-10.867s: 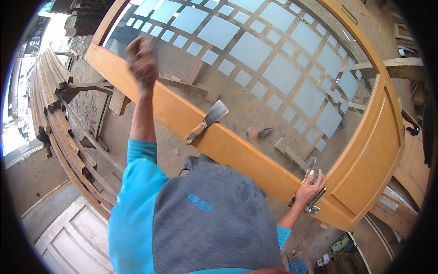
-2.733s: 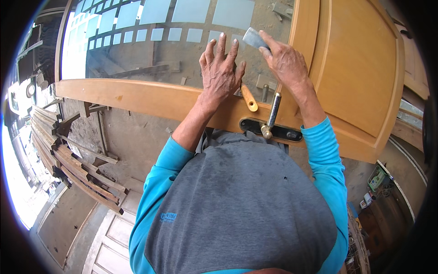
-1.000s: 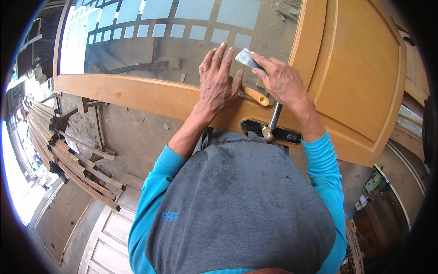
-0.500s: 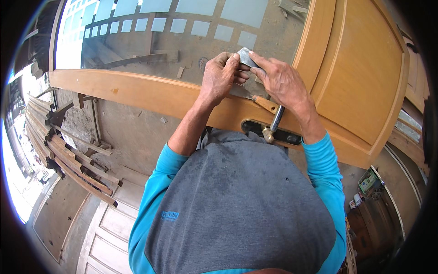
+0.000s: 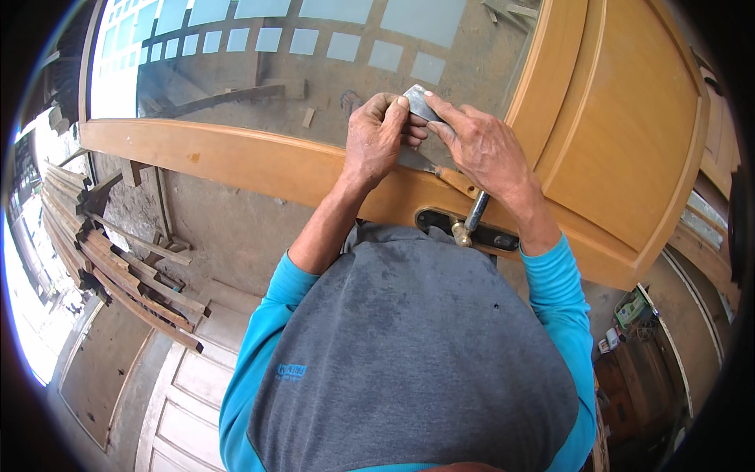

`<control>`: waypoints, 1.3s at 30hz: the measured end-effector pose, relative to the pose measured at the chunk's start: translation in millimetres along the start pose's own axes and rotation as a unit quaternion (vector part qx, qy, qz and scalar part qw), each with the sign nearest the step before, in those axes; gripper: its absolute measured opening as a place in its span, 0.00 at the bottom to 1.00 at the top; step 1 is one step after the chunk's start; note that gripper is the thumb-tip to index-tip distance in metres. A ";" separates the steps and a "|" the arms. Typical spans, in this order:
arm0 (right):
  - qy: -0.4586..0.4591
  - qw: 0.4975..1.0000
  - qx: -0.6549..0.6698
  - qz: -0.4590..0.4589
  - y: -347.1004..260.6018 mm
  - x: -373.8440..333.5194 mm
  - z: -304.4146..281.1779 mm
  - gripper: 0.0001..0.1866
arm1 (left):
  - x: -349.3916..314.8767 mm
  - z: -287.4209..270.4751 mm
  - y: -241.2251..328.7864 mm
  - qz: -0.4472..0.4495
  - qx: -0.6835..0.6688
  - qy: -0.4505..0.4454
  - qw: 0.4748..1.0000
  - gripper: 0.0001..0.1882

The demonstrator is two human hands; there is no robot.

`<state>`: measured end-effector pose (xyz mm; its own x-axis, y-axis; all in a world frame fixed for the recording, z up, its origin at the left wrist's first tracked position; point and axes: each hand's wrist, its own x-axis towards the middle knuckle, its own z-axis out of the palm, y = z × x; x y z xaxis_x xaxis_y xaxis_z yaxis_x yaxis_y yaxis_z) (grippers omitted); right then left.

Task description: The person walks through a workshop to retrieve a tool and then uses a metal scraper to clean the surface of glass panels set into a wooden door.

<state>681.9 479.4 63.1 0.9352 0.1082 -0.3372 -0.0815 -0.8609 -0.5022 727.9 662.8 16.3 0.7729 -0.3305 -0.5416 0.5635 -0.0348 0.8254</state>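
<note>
Both my hands are raised over the glass pane of a wooden door lying flat before me. Between them is a small folded grey sheet that looks like sandpaper. My left hand pinches its left edge between thumb and fingertips. Thumb and index finger of my right hand press on its right side. Just under my right wrist, a putty knife with a wooden handle rests on the door's edge rail. Beside it sits a door handle on a dark oval plate.
A solid wood panel fills the door's right part. Stacked wooden strips jut out at the left. A pale panelled door lies low at the lower left. Small containers stand at the lower right.
Hands and grey sheet stay nearly in place, shifting slightly left. My right index finger has slid a little along the sheet. The whole view has moved slightly.
</note>
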 end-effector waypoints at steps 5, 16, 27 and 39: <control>0.019 1.000 0.005 0.012 0.5 3.6 3.6 0.25 | 4.2 2.3 5.0 0.000 -0.003 0.000 1.000 0.17; 0.021 0.999 0.028 0.006 -0.3 2.7 2.3 0.24 | 2.0 3.3 0.0 0.002 0.005 0.013 1.000 0.18; 0.002 1.000 0.011 0.007 -1.6 9.6 -2.0 0.25 | 4.6 0.6 0.8 -0.004 -0.030 0.006 1.000 0.18; 0.031 0.999 0.017 -0.027 -1.6 17.0 6.9 0.24 | 2.1 2.1 -1.3 0.013 -0.070 0.034 0.997 0.19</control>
<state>695.6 486.1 52.7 0.9578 0.1231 -0.2598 -0.0402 -0.8374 -0.5452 728.2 660.1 14.4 0.8027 -0.2653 -0.5341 0.5749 0.1060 0.8113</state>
